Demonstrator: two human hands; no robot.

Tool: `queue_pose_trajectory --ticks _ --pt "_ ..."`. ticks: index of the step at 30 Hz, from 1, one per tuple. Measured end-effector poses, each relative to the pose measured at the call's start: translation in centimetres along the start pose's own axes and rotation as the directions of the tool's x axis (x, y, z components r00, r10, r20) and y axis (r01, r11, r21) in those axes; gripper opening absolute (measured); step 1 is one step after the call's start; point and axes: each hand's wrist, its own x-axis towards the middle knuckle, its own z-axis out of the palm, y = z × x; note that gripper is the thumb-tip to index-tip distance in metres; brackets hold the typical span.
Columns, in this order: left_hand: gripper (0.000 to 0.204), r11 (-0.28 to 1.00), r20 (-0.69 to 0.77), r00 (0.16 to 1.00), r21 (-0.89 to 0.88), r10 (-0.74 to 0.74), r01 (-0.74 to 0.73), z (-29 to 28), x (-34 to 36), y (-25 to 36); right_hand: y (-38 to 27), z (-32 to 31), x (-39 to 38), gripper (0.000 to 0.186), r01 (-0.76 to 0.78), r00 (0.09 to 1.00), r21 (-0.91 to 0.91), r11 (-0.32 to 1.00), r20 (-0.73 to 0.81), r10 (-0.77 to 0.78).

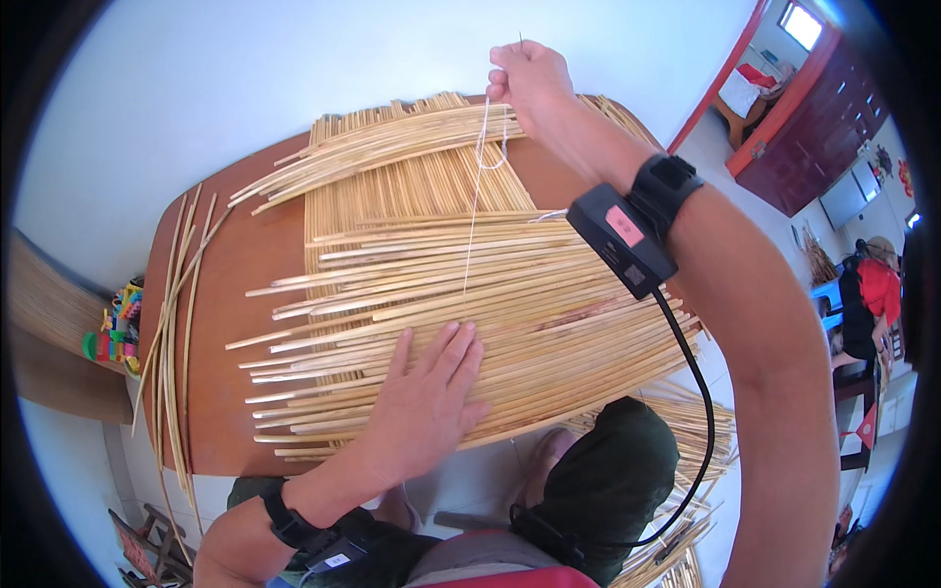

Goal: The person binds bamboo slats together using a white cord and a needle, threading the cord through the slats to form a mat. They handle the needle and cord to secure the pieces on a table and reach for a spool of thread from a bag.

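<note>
A layer of long straw-coloured stalks (569, 343) lies side by side across the brown table (230, 245), their left ends uneven. My left hand (426, 397) rests flat on them near the front, fingers stretched out. Raised over the table's far side, my right hand (534, 83) pinches a thin needle (520, 39) whose tip sticks up above the fingers. White thread (474, 216) hangs from that hand, loops once, and runs down tautly into the stalks just beyond my left fingertips. Under the layer, finer stalks form a mat (412, 186), with a loose bundle (382, 152) across its far part.
Several loose stalks (181, 294) hang over the table's left edge. More stalks (711, 421) lie on the floor at the right, beside my knee. A black cable (704, 382) trails from the box (622, 240) on my right wrist. Another person (872, 304) is at the far right.
</note>
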Motion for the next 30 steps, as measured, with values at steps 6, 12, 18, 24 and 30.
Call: queue_pose_trajectory --ticks 6,12,18,24,30 --pt "0.076 0.999 -0.104 0.994 -0.036 -0.023 0.019 -0.3 1.2 -0.2 -1.2 -1.4 -1.3 0.016 -0.045 0.982 0.145 0.988 0.190 0.017" --pt "0.079 0.999 -0.208 0.978 0.016 -0.035 0.039 0.2 2.0 -0.9 -2.5 -2.1 -2.1 0.014 -0.030 0.971 0.141 0.990 0.239 -0.004" --pt "0.079 0.999 -0.106 0.993 0.006 -0.046 0.047 0.8 1.8 -1.1 -2.4 -2.5 -2.3 0.015 0.023 0.975 -0.004 1.000 0.219 -0.022" --pt "0.081 0.998 -0.151 0.988 0.047 -0.029 0.036 1.1 1.5 -1.4 -10.0 -5.9 -14.2 0.019 0.353 0.874 -0.420 0.836 0.467 -0.134" --pt "0.080 0.998 -0.147 0.988 0.054 -0.037 0.045 1.2 0.7 -1.0 -12.9 -9.6 -34.1 0.018 0.707 0.675 -0.479 0.520 0.675 -0.298"
